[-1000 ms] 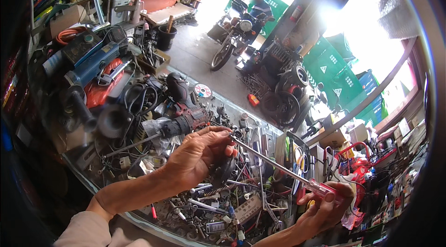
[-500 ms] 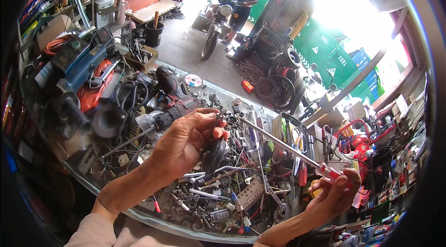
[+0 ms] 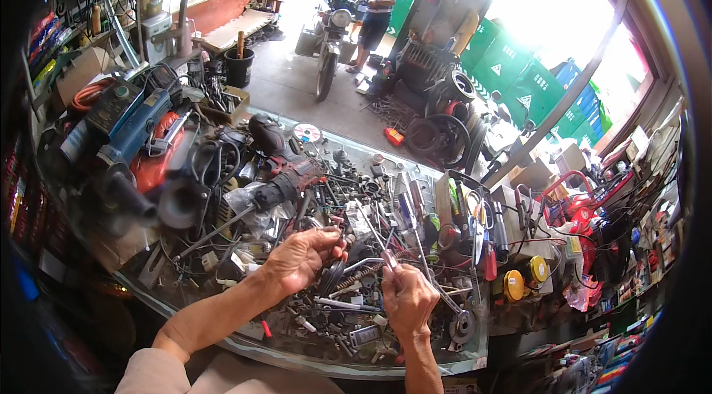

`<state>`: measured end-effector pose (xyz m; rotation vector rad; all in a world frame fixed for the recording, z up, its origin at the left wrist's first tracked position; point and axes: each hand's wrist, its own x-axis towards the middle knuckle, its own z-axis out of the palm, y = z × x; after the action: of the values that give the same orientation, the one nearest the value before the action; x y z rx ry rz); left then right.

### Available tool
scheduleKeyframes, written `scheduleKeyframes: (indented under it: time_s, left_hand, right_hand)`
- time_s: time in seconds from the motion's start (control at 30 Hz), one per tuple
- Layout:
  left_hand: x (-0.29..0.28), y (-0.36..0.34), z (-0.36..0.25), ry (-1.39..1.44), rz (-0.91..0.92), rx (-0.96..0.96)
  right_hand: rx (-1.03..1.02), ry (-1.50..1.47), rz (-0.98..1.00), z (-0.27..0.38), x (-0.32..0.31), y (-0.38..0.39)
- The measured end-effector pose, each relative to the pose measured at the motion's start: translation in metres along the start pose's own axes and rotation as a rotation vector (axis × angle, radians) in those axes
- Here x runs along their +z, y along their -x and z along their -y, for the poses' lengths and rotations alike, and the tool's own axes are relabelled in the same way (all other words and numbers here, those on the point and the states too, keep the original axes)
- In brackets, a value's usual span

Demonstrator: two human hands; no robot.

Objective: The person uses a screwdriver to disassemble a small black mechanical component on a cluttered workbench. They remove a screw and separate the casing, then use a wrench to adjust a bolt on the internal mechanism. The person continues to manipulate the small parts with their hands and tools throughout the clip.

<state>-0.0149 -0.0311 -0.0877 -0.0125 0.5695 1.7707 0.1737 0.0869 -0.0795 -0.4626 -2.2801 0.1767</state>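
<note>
We grip a red-handled screwdriver in our right hand, fingers wrapped round it. Our left hand, just beside, pinches a black rounded part in curled fingers. A cordless drill lies beyond the left hand.

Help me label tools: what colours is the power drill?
The power drill is dull red and black, head view.

Small metal bolts and fittings crowd a pale-edged, glass-topped counter, where a red-and-black power drill lies at left, near a round white-and-red disc on the far side.
</note>
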Motion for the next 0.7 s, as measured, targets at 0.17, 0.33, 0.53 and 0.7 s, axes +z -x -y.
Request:
scheduleKeyframes:
  time_s: [0.17, 0.33, 0.53, 0.7]
  left_hand:
    - [-0.02, 0.008, 0.006, 0.017, 0.117, 0.002]
    - [-0.025, 0.011, 0.013, -0.04, 0.17, 0.035]
    - [-0.014, 0.017, 0.011, -0.27, 0.206, 0.169]
    - [-0.009, 0.017, 0.014, -0.544, 0.246, 0.376]
  right_hand:
    - [0.014, 0.136, 0.107, 0.024, -0.006, -0.008]
    - [0.372, -0.467, 0.144, 0.058, -0.001, -0.031]
    - [0.557, -0.826, 0.192, 0.061, 0.024, -0.022]
    - [0.595, -0.896, 0.127, 0.056, 0.024, -0.011]
